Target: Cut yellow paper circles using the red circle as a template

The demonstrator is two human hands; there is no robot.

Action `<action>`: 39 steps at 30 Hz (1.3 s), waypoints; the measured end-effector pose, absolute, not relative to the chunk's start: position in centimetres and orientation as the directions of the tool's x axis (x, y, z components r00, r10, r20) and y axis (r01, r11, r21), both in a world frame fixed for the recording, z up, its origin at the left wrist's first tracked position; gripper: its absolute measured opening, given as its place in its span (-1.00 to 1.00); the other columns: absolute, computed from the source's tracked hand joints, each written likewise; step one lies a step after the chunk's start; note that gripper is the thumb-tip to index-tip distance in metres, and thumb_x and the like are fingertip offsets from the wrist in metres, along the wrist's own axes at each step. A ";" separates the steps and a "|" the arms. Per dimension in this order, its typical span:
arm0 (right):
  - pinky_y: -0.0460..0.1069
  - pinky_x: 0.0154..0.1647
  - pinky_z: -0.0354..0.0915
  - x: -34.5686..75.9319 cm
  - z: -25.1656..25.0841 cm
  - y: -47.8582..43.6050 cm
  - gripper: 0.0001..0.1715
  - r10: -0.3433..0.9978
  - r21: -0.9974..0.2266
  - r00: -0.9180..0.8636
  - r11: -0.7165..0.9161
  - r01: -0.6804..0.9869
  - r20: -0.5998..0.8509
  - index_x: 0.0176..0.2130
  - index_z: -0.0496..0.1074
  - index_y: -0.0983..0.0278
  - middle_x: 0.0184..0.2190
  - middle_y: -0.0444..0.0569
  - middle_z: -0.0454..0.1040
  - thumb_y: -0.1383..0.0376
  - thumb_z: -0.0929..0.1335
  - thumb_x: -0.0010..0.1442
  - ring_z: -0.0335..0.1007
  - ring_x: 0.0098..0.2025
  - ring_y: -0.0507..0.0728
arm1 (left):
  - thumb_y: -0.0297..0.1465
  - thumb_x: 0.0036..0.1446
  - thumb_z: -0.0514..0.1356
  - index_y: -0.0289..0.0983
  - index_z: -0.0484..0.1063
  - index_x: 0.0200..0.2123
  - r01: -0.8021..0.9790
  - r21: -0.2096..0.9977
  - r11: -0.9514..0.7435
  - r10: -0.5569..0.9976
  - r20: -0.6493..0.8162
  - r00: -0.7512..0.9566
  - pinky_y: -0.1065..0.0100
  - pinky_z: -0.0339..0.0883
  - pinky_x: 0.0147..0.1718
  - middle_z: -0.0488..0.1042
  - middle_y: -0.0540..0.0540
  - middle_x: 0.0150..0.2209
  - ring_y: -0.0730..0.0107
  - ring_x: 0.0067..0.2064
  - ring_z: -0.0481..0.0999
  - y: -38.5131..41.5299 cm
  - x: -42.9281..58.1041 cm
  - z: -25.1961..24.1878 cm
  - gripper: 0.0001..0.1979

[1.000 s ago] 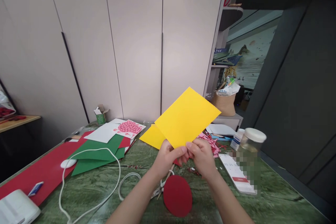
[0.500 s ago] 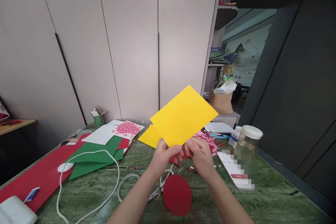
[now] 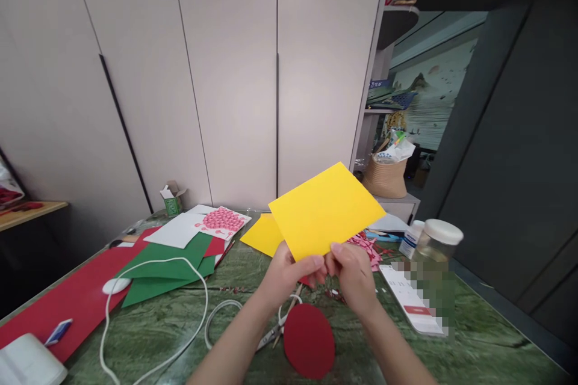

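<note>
A plain yellow sheet of paper (image 3: pixel 327 210) is held up above the table, tilted, with one corner pointing away. My left hand (image 3: pixel 289 274) pinches its near left edge, thumb on top. Close beside it, my right hand (image 3: pixel 354 274) grips the near edge with thumb and fingers. Below my wrists lie a dark red paper oval (image 3: pixel 309 340) and a pair of scissors (image 3: pixel 270 337), partly hidden by my left forearm. Another yellow sheet (image 3: pixel 262 234) rests on the table behind my left hand.
Green paper (image 3: pixel 167 267), a long red sheet (image 3: pixel 54 307) and a white cable (image 3: pixel 206 295) lie left. A card with pink dots (image 3: pixel 222 221) sits behind. To the right are pink paper scraps (image 3: pixel 368 248), a phone (image 3: pixel 410 301) and a lidded jar (image 3: pixel 438 240).
The yellow sheet has dipped lower and flattened slightly, shifting a little right with both hands still gripping it. The whole view has moved slightly.
</note>
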State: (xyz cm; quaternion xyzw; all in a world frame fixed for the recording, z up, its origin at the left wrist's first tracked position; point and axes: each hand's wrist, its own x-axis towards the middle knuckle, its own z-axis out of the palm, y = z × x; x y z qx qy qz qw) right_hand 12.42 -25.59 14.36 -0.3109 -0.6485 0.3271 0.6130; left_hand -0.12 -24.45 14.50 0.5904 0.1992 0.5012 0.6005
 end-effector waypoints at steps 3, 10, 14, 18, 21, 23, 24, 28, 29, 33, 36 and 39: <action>-0.09 -0.61 0.09 12.6 14.5 -25.3 -0.48 0.785 -0.783 -0.044 0.619 0.053 0.618 -0.72 0.14 0.24 -0.79 -0.18 0.25 0.21 0.15 0.22 0.17 -0.70 0.00 | -0.31 -0.05 0.23 -0.37 0.44 -0.52 -0.348 0.914 -0.206 0.846 0.346 0.406 0.50 0.17 -0.65 0.39 -0.03 -0.62 0.53 -0.61 0.31 -24.3 0.1 14.4 -0.79; -0.07 -0.61 0.00 13.1 14.5 -24.9 -0.45 0.791 -0.778 -0.060 0.610 0.149 0.609 -0.73 0.19 0.25 -0.77 -0.18 0.15 0.17 0.15 0.23 0.06 -0.67 0.00 | -0.44 -0.19 0.26 -0.39 0.41 -0.61 -0.449 0.883 -0.137 0.914 0.288 0.287 0.51 0.12 -0.69 0.38 -0.02 -0.67 0.54 -0.65 0.31 -24.0 -0.2 14.6 -0.89; -0.06 -0.59 -0.02 13.8 14.5 -25.0 -0.44 0.738 -0.724 0.071 0.633 0.273 0.671 -0.75 0.12 0.24 -0.80 -0.20 0.10 0.19 0.17 0.22 0.04 -0.69 -0.01 | -0.36 -0.15 0.28 -0.40 0.43 -0.55 -0.353 0.923 -0.151 0.869 0.294 0.397 0.49 0.17 -0.65 0.42 -0.06 -0.61 0.50 -0.60 0.35 -24.1 -0.6 14.8 -0.82; -0.07 -0.58 -0.01 14.1 14.5 -24.9 -0.45 0.703 -0.677 0.062 0.652 0.341 0.708 -0.75 0.09 0.24 -0.79 -0.20 0.11 0.21 0.15 0.23 0.05 -0.69 -0.01 | -0.31 -0.09 0.27 -0.40 0.44 -0.48 -0.320 0.929 -0.183 0.860 0.309 0.405 0.47 0.21 -0.59 0.42 -0.05 -0.58 0.52 -0.57 0.33 -24.1 -0.2 15.0 -0.77; -0.07 -0.56 -0.01 14.0 14.4 -24.7 -0.45 0.699 -0.658 0.020 0.663 0.358 0.715 -0.74 0.10 0.25 -0.78 -0.20 0.13 0.22 0.15 0.24 0.06 -0.67 -0.01 | -0.35 -0.12 0.30 -0.40 0.43 -0.48 -0.376 0.914 -0.151 0.891 0.291 0.348 0.49 0.17 -0.60 0.40 -0.02 -0.59 0.54 -0.58 0.32 -24.0 0.1 15.0 -0.79; -0.06 -0.55 0.00 13.9 14.4 -24.6 -0.46 0.709 -0.658 -0.031 0.668 0.347 0.704 -0.72 0.15 0.26 -0.77 -0.19 0.15 0.21 0.14 0.25 0.08 -0.66 -0.01 | -0.39 -0.18 0.32 -0.39 0.42 -0.51 -0.438 0.889 -0.132 0.907 0.286 0.308 0.50 0.16 -0.61 0.39 -0.01 -0.60 0.55 -0.58 0.31 -24.0 0.0 15.0 -0.81; -0.06 -0.54 0.00 13.9 14.4 -24.7 -0.46 0.714 -0.662 -0.054 0.672 0.331 0.698 -0.71 0.17 0.26 -0.76 -0.19 0.15 0.20 0.14 0.25 0.08 -0.65 0.00 | -0.41 -0.21 0.33 -0.38 0.42 -0.53 -0.469 0.874 -0.126 0.913 0.287 0.290 0.50 0.16 -0.62 0.39 0.00 -0.61 0.56 -0.59 0.30 -24.0 0.0 15.0 -0.82; -0.06 -0.56 -0.02 14.0 14.4 -25.3 -0.45 0.712 -0.681 -0.031 0.681 0.269 0.701 -0.70 0.19 0.26 -0.76 -0.19 0.14 0.19 0.13 0.26 0.07 -0.65 0.00 | -0.43 -0.25 0.35 -0.38 0.45 -0.47 -0.483 0.864 -0.144 0.902 0.316 0.295 0.48 0.21 -0.60 0.43 0.00 -0.58 0.54 -0.58 0.32 -24.2 -0.3 15.0 -0.79; -0.06 -0.55 -0.02 14.1 14.4 -25.4 -0.45 0.706 -0.680 -0.001 0.682 0.270 0.708 -0.71 0.17 0.26 -0.76 -0.19 0.13 0.20 0.13 0.26 0.07 -0.65 0.00 | -0.42 -0.23 0.35 -0.38 0.45 -0.45 -0.468 0.870 -0.155 0.886 0.332 0.323 0.47 0.23 -0.59 0.43 -0.01 -0.56 0.53 -0.57 0.34 -24.3 -0.3 15.0 -0.79; -0.05 -0.54 -0.03 14.2 14.4 -25.9 -0.43 0.651 -0.637 0.082 0.696 0.332 0.754 -0.74 0.10 0.25 -0.78 -0.20 0.10 0.23 0.14 0.25 0.06 -0.67 -0.01 | -0.37 -0.13 0.30 -0.38 0.46 -0.47 -0.429 0.886 -0.175 0.844 0.359 0.398 0.45 0.26 -0.56 0.43 -0.03 -0.56 0.50 -0.55 0.37 -24.5 -0.4 15.2 -0.82; -0.04 -0.55 -0.05 14.4 14.5 -25.8 -0.44 0.636 -0.629 0.120 0.684 0.370 0.762 -0.74 0.08 0.24 -0.79 -0.20 0.09 0.24 0.14 0.25 0.04 -0.68 -0.01 | -0.33 -0.10 0.28 -0.39 0.45 -0.52 -0.402 0.894 -0.200 0.861 0.356 0.363 0.45 0.24 -0.57 0.43 -0.05 -0.57 0.49 -0.55 0.37 -24.2 -0.5 15.1 -0.80; -0.04 -0.57 -0.06 14.6 14.7 -25.4 -0.45 0.658 -0.645 0.103 0.674 0.360 0.746 -0.72 0.11 0.24 -0.78 -0.20 0.11 0.22 0.15 0.25 0.03 -0.67 -0.01 | -0.32 -0.11 0.29 -0.38 0.44 -0.54 -0.359 0.901 -0.243 0.878 0.361 0.313 0.47 0.22 -0.59 0.42 -0.03 -0.59 0.50 -0.56 0.36 -23.9 -1.0 15.0 -0.79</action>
